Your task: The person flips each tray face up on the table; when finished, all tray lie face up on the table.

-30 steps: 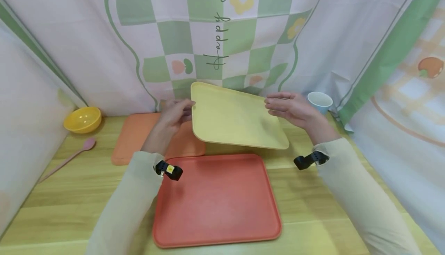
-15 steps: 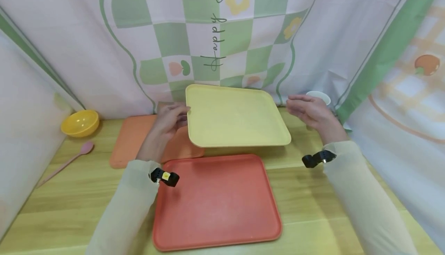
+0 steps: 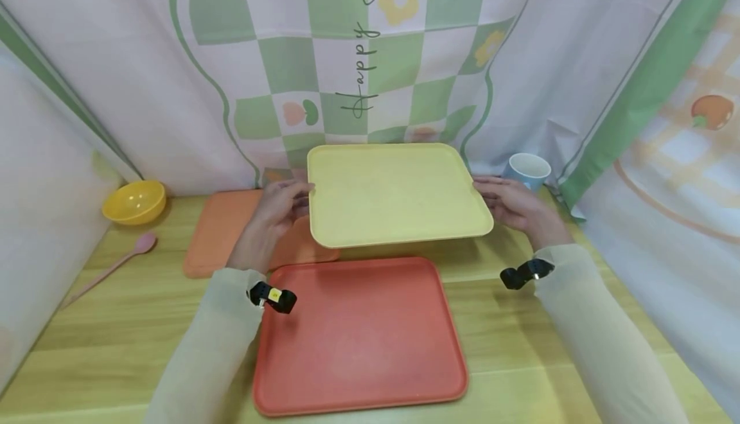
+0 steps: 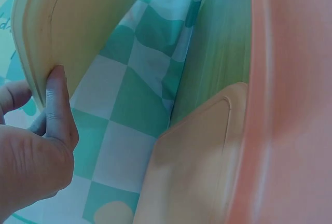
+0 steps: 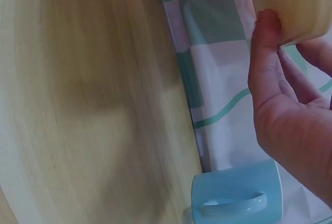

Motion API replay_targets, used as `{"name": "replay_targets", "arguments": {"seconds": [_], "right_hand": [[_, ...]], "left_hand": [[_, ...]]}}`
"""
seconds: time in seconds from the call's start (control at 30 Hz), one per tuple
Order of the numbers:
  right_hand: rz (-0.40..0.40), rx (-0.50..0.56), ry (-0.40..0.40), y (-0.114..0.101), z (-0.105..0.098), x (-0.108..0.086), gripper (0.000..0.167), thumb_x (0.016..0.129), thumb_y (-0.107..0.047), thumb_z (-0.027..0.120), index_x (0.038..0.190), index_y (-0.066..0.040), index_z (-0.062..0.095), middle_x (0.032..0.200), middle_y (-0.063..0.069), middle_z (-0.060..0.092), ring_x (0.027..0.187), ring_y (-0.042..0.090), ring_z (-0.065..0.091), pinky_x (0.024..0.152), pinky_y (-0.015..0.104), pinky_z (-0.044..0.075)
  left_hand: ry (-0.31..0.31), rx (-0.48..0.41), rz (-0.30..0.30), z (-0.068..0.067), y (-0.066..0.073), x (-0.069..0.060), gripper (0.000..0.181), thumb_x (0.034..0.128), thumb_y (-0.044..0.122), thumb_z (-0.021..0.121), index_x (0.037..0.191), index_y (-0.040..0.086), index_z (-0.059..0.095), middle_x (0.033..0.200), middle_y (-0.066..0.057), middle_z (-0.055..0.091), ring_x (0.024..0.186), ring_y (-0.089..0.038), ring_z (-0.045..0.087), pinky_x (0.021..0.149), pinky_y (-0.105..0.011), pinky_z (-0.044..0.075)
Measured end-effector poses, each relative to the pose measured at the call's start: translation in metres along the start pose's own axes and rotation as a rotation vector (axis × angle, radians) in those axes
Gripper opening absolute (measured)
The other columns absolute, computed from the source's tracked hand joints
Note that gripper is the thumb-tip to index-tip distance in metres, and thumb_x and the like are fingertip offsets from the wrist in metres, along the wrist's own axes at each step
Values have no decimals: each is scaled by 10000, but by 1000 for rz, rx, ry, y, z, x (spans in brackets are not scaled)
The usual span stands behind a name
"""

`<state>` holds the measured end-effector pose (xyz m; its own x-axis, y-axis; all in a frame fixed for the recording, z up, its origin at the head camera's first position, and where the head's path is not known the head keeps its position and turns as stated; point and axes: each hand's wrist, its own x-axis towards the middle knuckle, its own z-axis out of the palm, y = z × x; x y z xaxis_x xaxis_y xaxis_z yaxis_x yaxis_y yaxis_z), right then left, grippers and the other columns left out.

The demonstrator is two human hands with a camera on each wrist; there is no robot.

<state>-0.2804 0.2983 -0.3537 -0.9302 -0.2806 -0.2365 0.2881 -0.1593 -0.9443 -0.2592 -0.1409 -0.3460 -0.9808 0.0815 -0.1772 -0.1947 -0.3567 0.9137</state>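
A pale yellow tray [image 3: 396,193] is held up above the table, tilted so its face shows in the head view. My left hand [image 3: 277,209] pinches its left edge, thumb on one face and fingers on the other, as the left wrist view also shows. At the opposite edge my right hand [image 3: 511,204] grips the tray; in the right wrist view the thumb and fingers lie on either side of it. On the table below and nearer lies a red tray [image 3: 361,340]. An orange tray [image 3: 222,228] lies at the back left, partly hidden behind my left hand.
A yellow bowl [image 3: 135,203] stands at the far left, with a pink spoon [image 3: 124,260] in front of it. Behind my right hand is a light blue mug [image 3: 527,170]. A checkered curtain [image 3: 341,64] hangs along the table's back edge.
My right hand, apart from the tray half a second ago, has come in and taken hold of its right edge. The yellow tray has turned from a slant to nearly level side to side.
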Motion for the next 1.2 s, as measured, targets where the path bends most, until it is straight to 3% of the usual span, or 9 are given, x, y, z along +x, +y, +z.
{"name": "replay_targets", "arguments": {"seconds": [0.17,0.33,0.5,0.83,1.03,1.2], "right_hand": [[-28,44,-33,0,0,0,284,1067,-40,498,1072,-155,757,990,42,745,863,165,710,744,293,597],[-30,100,-33,-1,-1,-3,296,1066,-22,485,1067,-133,759,975,60,750,836,179,715,726,303,598],[-20,93,-28,-1,-3,-4,290,1065,-29,496,1049,-130,768,965,51,748,836,171,716,725,298,598],[12,58,57,-3,-4,-7,270,1042,-27,551,979,-155,781,989,11,750,910,128,717,784,255,590],[54,12,113,-3,-9,-9,181,1023,-44,600,990,-164,731,982,-5,746,895,123,717,788,250,587],[78,1,125,-2,-15,-11,225,1017,-17,596,979,-174,752,994,-14,751,895,135,719,806,253,587]], "left_hand": [[-6,-7,-15,-2,-3,0,85,992,29,630,1026,-25,688,822,-83,700,719,-169,715,682,-265,612],[-2,1,-36,-1,-8,2,233,996,47,643,1199,-66,629,849,-69,713,741,-158,710,700,-261,609],[58,17,-64,1,-19,4,346,999,50,642,1317,-73,581,899,-56,705,757,-149,710,704,-253,603],[201,27,-57,8,-38,7,358,942,74,738,1275,-35,665,963,-79,708,749,-160,723,708,-282,615],[236,121,-49,15,-43,9,334,940,145,757,1246,19,709,1133,-127,698,809,-168,724,840,-359,603],[244,174,-54,22,-49,9,322,937,160,762,1226,25,720,1168,-139,701,788,-164,720,884,-399,588]]}}
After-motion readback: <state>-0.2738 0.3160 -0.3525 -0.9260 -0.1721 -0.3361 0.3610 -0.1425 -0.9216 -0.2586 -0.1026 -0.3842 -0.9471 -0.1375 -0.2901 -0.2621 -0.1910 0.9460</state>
